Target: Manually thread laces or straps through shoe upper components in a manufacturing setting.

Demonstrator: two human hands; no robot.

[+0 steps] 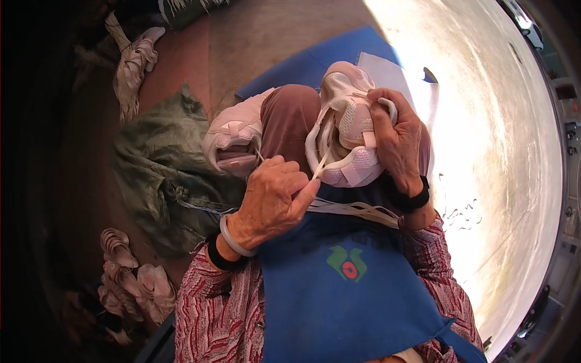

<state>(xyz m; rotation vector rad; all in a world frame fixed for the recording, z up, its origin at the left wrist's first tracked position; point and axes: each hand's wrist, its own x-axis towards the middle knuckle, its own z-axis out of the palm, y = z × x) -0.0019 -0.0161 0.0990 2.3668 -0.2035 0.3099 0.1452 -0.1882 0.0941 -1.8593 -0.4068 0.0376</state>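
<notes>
A pale pink-white sneaker (357,163) rests on my right knee, its opening facing me. My right hand (396,136) is closed on its right side, thumb and fingers at the edge by the eyelets. A white shoelace (327,156) runs out of this sneaker to my left hand (272,196), which pinches it between thumb and forefinger. Past the left hand's knuckles a thin white strand shows; where it leads is hidden. Left of my knee stands a matching sneaker (233,136), apart from both hands.
Several white laces (357,209) lie across my lap over a blue apron (345,290). A dark green sack (175,163) lies to the left. Bundles of pale laces or straps (139,281) sit at lower left, and a shoe with laces (138,60) at upper left. Blue sheeting (339,54) lies beyond my knees.
</notes>
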